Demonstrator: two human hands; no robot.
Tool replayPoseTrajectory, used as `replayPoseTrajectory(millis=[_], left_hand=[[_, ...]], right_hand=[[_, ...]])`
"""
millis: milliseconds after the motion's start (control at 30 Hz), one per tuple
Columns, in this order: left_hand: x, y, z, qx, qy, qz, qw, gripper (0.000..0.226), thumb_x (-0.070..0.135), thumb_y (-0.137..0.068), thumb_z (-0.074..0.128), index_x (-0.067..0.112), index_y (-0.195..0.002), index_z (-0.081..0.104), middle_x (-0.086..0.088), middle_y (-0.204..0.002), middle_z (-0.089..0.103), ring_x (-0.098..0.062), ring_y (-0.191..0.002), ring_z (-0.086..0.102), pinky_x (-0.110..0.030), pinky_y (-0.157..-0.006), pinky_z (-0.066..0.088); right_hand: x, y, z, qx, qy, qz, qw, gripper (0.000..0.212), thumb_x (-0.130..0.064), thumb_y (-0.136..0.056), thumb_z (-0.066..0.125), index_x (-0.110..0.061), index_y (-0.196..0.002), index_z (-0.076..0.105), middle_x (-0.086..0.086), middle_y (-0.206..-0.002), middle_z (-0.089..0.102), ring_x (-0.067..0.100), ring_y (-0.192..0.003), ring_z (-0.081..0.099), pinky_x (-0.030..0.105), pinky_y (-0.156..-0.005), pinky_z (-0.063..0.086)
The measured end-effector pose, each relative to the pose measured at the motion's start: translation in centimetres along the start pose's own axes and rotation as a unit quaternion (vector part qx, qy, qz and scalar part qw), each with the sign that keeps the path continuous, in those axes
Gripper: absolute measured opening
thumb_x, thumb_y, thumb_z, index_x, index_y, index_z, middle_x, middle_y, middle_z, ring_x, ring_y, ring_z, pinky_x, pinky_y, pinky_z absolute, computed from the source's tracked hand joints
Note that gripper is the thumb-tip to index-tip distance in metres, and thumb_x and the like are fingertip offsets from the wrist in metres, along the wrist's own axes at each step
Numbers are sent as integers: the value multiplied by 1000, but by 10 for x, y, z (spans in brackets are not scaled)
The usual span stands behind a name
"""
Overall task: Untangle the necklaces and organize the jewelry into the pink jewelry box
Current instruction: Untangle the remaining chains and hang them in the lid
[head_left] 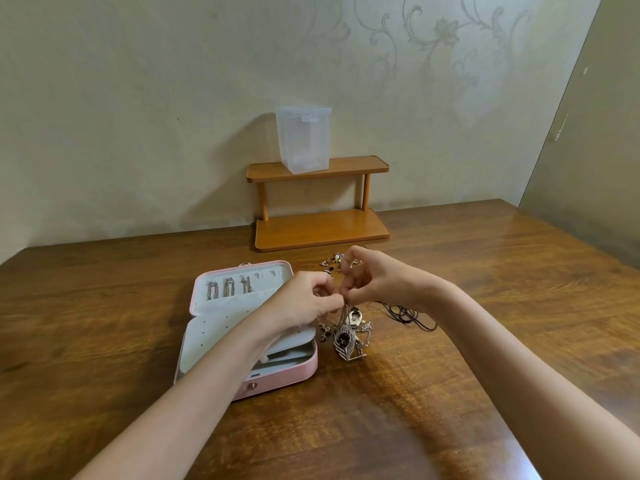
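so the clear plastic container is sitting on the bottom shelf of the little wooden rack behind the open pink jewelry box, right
Not quite: the head view shows the clear plastic container on the top shelf of the little wooden rack, not the bottom one. The rack does stand behind the open pink jewelry box.

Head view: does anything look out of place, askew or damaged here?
Nothing looks damaged. The odd spot is the knot of necklaces on the table beside the open pink box, which both hands, left hand and right hand, pinch.

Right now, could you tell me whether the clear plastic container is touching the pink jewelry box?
Apart. The head view shows the clear plastic container on the wooden shelf, bare table separating it from the pink jewelry box.
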State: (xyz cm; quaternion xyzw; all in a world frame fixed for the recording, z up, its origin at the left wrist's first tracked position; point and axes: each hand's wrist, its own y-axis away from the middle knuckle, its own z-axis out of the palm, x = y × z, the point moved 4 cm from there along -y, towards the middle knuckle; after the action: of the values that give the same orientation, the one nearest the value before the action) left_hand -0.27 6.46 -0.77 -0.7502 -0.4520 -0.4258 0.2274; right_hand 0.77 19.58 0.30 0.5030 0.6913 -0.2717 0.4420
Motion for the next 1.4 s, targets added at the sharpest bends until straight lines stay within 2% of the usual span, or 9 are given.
replayPoseTrajectory(millis=[167,300,400,600,733,933,1167,1267,1400], left_hand=[[-9,1,1,57,190,-64,978,23,11,-88,56,17,-66,61,4,-57,53,-6,-50,40,-16,-48,31],[-7,4,-2,29,275,-45,960,15,10,-90,56,12,-77,61,3,-59,55,-3,-47,46,-13,-47,39],[-7,7,-7,21,259,1,966,11,8,-89,60,12,-79,62,2,-63,60,-4,-52,52,-14,-49,43],[-5,5,-6,44,56,38,997,14,5,-82,66,15,-74,61,4,-58,59,-6,-50,52,-22,-55,46],[-7,3,-5,50,199,-16,979,21,4,-85,59,16,-68,59,2,-59,56,-8,-53,51,-23,-56,41],[-5,7,-2,15,381,-104,919,14,1,-85,60,6,-73,64,-5,-63,61,-8,-53,54,-16,-52,51],[-6,8,0,-8,394,-161,905,14,2,-85,54,2,-71,57,-8,-59,58,-11,-49,50,-18,-46,49],[-8,8,-1,-27,389,-181,903,8,7,-84,54,0,-80,56,-7,-60,57,-10,-50,49,-18,-47,48],[-5,7,0,-34,362,-162,917,11,9,-85,60,5,-75,56,-5,-61,56,-9,-52,48,-17,-47,48]], right_hand=[[-2,-2,0,14,-38,-23,999,25,5,-85,61,-12,-94,45,7,-83,60,14,-72,53,26,-68,45],[-5,-2,-5,14,-84,-48,995,26,7,-85,59,-10,-95,43,8,-85,63,18,-77,55,27,-72,47],[-5,1,-8,4,-105,-59,993,26,7,-85,59,-10,-95,43,6,-83,65,20,-80,57,31,-78,47],[-2,-1,-3,10,-89,-33,995,24,7,-85,59,-11,-95,44,10,-84,66,13,-72,58,29,-71,48],[0,3,-9,43,-125,-29,991,18,0,-86,62,-6,-99,52,9,-86,66,10,-72,60,21,-66,49],[3,8,-6,11,-52,-13,999,11,-13,-83,67,-3,-84,71,4,-77,67,5,-67,58,16,-62,47],[0,6,-3,16,-32,-33,999,4,-1,-80,70,-4,-79,67,3,-72,63,10,-67,54,22,-66,45],[-2,6,-3,17,-31,-40,999,3,-5,-82,69,-4,-80,69,3,-73,65,6,-65,56,20,-64,45],[-1,7,-2,26,-43,-45,998,10,-11,-84,67,-1,-80,68,2,-70,64,1,-61,55,16,-59,45]])
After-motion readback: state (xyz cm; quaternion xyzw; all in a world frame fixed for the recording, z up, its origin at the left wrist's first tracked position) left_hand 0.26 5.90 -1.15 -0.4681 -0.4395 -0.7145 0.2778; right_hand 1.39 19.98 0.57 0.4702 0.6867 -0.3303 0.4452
